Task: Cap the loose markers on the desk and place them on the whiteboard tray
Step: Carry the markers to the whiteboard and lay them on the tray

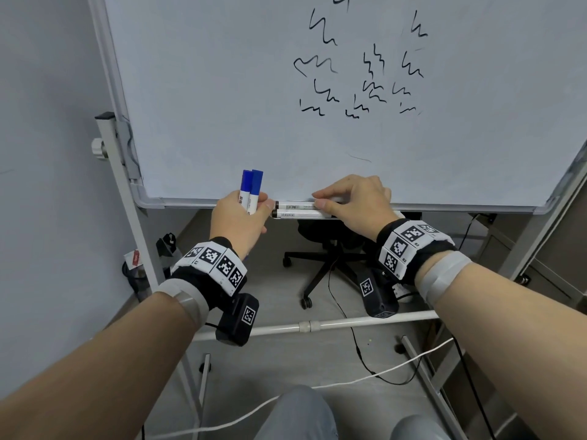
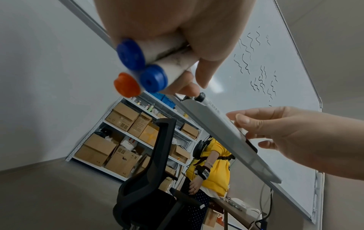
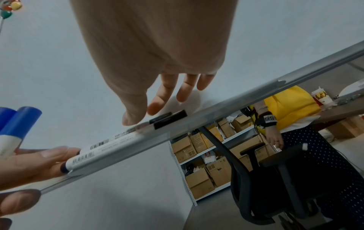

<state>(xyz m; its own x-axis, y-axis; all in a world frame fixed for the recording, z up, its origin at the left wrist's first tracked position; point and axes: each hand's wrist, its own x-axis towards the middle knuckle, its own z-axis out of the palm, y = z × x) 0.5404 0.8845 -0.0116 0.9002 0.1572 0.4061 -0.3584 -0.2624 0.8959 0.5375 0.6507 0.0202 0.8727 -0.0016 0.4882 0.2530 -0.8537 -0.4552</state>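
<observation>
My left hand (image 1: pixel 260 208) grips a bundle of upright markers: two with blue caps (image 1: pixel 252 185) and, by the butt ends in the left wrist view, two blue ends (image 2: pixel 153 78) and one orange end (image 2: pixel 127 84). Two white markers with black caps (image 1: pixel 293 209) lie side by side along the whiteboard tray (image 2: pixel 226 140), just right of that hand. My right hand (image 1: pixel 320 200) lies over their right part. Its thumb (image 3: pixel 128 119) touches a marker barrel (image 3: pixel 110 143) and its fingers (image 3: pixel 169 93) are stretched out above the black caps.
The whiteboard (image 1: pixel 222 90) carries black scribbles at upper right. Behind and below it stand a black office chair (image 1: pixel 327 249), the stand's crossbar (image 1: pixel 317 325) and legs, and cables on the floor. A person in a yellow top (image 2: pixel 214 168) and shelves of cardboard boxes (image 2: pixel 122 140) are beyond.
</observation>
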